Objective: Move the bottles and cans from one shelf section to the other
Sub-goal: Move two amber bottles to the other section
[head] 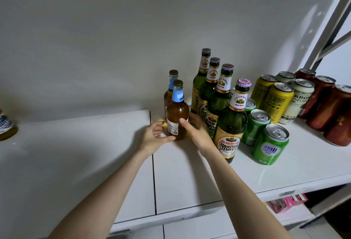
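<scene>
1. Both hands are on the front amber bottle (177, 113). It stands upright on the shelf (76, 153), just right of the seam (153, 172) that splits the board into two sections, towards the back edge.
2. The left hand (153, 136) has its fingers curled at the bottle's left side and its thumb laid across the lower label. The right hand (193, 130) wraps it from the other side, thumb in front and fingers behind. From here I can't tell how firm either hold is, or whether the bottle's base has left the board.
3. A second amber bottle (171, 87) stands right behind it, touching or nearly so.
4. The right section is crowded. A row of green beer bottles (220, 102) stands just beside the amber pair. Next come green cans (270, 144), yellow cans (278, 102) and pale cans (297, 102). Red cans (321, 102) sit out by the right edge.
5. The left section holds only one thing I can see, a bottle (6, 126) at its far left edge, half cut off from view.
6. I'd judge the job barely begun. That lone bottle may be the first one across. The amber bottle in hand looks to be next, and nearly every bottle and all the cans are left to go.
7. Some pink packaging (286, 202) lies on the shelf below, out of play.
</scene>
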Demonstrator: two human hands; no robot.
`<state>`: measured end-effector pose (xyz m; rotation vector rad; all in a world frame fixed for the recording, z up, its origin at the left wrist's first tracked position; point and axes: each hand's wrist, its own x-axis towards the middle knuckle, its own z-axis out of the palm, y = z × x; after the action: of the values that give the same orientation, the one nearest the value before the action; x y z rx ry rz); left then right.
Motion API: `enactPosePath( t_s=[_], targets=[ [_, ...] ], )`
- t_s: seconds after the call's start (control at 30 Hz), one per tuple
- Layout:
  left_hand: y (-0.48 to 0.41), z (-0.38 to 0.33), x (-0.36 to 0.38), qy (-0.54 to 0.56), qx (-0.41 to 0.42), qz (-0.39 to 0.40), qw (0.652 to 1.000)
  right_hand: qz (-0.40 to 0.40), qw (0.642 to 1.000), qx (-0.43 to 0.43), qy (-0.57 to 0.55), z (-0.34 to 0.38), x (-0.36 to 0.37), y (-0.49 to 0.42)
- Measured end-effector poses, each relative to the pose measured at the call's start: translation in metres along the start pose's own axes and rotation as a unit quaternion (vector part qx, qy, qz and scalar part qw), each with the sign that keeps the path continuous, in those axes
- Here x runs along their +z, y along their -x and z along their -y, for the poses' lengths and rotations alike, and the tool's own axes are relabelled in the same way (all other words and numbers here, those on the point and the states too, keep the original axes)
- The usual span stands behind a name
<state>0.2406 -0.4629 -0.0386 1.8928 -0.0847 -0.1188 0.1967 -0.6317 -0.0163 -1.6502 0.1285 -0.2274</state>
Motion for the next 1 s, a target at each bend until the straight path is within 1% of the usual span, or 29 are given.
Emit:
enactPosePath(
  t_s=[0.07, 0.13, 0.23, 0.27, 0.37, 0.47, 0.53, 0.6, 0.67, 0.77, 0.83, 1.0],
  targets=[
    [0.013, -0.002, -0.009, -0.019, -0.005, -0.003, 1.000, -0.016, 1.000, 0.024, 0.012, -0.003, -0.003, 0.011],
    [0.028, -0.004, -0.019, -0.048, 0.000, -0.004, 0.999, -0.033, 0.999, 0.029, 0.032, -0.002, -0.005, 0.026],
    [0.059, -0.006, -0.037, -0.148, 0.032, -0.017, 0.988, -0.051, 0.993, 0.021, 0.106, -0.002, -0.004, 0.054],
    [0.071, -0.005, -0.044, -0.203, 0.056, -0.022, 0.977, -0.055, 0.989, 0.011, 0.137, -0.001, -0.004, 0.065],
    [0.105, 0.000, -0.065, -0.350, 0.132, -0.047, 0.926, -0.048, 0.969, -0.042, 0.237, -0.005, -0.003, 0.100],
    [0.140, 0.012, -0.077, -0.425, 0.174, -0.078, 0.885, -0.030, 0.920, -0.076, 0.383, -0.006, 0.001, 0.137],
    [0.167, 0.018, -0.084, -0.472, 0.172, -0.088, 0.860, -0.034, 0.884, -0.107, 0.454, -0.003, 0.006, 0.161],
    [0.198, 0.023, -0.091, -0.509, 0.164, -0.113, 0.837, -0.032, 0.855, -0.141, 0.498, 0.000, 0.013, 0.184],
    [0.232, 0.027, -0.099, -0.538, 0.146, -0.131, 0.820, -0.021, 0.836, -0.166, 0.522, 0.005, 0.022, 0.206],
    [0.282, 0.036, -0.119, -0.563, 0.116, -0.144, 0.806, 0.020, 0.811, -0.194, 0.552, 0.011, 0.042, 0.241],
    [0.312, 0.043, -0.137, -0.573, 0.104, -0.155, 0.798, 0.041, 0.802, -0.212, 0.557, 0.016, 0.059, 0.263],
    [0.376, 0.060, -0.198, -0.592, 0.060, -0.183, 0.782, 0.074, 0.798, -0.265, 0.536, 0.031, 0.120, 0.313]
  ],
)
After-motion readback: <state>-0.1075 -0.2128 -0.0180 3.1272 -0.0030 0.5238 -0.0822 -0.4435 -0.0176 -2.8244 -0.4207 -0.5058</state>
